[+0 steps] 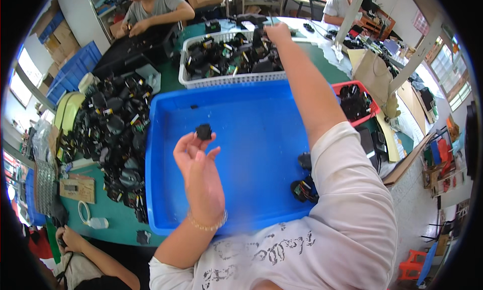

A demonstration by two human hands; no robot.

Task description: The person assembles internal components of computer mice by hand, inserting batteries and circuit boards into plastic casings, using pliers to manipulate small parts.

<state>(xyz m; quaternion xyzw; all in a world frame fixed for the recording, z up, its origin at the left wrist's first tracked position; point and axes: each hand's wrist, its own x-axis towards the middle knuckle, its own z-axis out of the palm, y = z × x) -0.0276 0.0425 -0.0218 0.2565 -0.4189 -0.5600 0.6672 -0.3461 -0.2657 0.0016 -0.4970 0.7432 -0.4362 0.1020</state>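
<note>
My left hand (pixel 204 182) is raised over the blue tray (pixel 251 154). A small black blocky part (pixel 204 132) is held at its fingertips. Stretched far forward, my right hand (pixel 277 33) is at the back right corner of a white plastic basket (pixel 236 79). Its fingers are closed, and a thin rod-like thing shows above them. What they grip is too small to make out. Dark parts with small green boards and yellow-white bits (pixel 226 53) fill the basket. Inside the tray, two dark round parts, one with wires (pixel 303 189), lie at the right, partly behind my arm.
A big heap of black parts (pixel 118 139) covers the table left of the tray. A red basket (pixel 373 109) with dark parts stands at the right. One person (pixel 156 10) works at the back left, another (pixel 339 10) at the back right. Another person's hands (pixel 70 239) show at lower left.
</note>
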